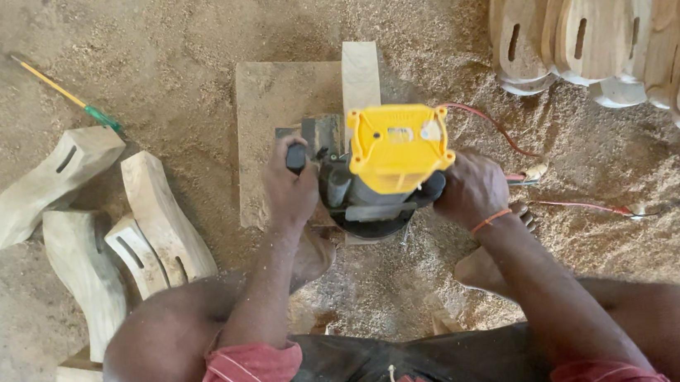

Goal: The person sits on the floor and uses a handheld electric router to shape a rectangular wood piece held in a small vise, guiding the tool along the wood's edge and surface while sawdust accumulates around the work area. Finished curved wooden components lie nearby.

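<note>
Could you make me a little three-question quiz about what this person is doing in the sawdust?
1. True or false: both hands grip the yellow-topped power tool.
2. Which lies at the upper left: A) screwdriver, B) hammer, C) saw?
3. What does the tool rest on?

Key:
1. True: left hand and right hand hold its side handles.
2. A, the screwdriver with the green handle.
3. A wooden piece on a flat board.

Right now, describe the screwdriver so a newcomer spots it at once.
Start at the yellow-topped router gripped by both hands in the middle, then go up-left across the sawdust floor. Above the pile of curved wooden pieces lies the screwdriver, alone. It is the only thin straight thing there, with a yellow shaft and green handle.
</note>
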Available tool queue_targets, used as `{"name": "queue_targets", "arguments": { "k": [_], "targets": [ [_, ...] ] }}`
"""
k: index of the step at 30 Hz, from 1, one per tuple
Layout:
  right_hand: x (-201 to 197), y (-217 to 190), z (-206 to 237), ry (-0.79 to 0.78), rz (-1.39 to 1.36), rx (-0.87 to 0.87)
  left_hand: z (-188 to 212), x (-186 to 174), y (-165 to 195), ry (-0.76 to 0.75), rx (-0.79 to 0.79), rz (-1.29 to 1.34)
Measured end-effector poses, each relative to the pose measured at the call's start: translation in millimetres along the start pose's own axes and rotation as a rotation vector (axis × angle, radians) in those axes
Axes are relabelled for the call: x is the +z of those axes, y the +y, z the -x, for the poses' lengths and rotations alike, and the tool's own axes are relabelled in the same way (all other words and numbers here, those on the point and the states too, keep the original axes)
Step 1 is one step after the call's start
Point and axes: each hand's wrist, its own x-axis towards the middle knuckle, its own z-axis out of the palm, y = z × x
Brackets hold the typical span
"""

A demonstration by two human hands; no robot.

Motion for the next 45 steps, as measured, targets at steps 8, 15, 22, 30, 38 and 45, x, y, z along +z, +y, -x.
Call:
{"name": "queue_targets", "arguments": {
  "k": [8, 15, 22, 30, 38, 45],
  "targets": [
    [11, -1, 16, 0.128, -0.029, -0.102, 20, 0, -11, 0.004, 0.132, 0.056],
    [-21, 1, -20, -0.308, 0.087, 0.08, -21, 0, 16, -0.147, -0.245, -0.064],
    [-31, 8, -29, -0.093, -0.012, 0.018, -40, 7, 28, -0.026, 0.041, -0.03],
    [-17, 12, -18, -0.143, -0.006, 0.004, -21, 6, 13, 0.008, 0.083, -0.039],
    [-14, 11, -15, -0.043, -0.044, -0.034, -19, 6, 12, -0.007, 0.06, 0.02],
    [-9, 10, -12, -0.065, 0.019, -0.009, -18, 3, 1, -0.108, -0.079, 0.066]
  ]
}}
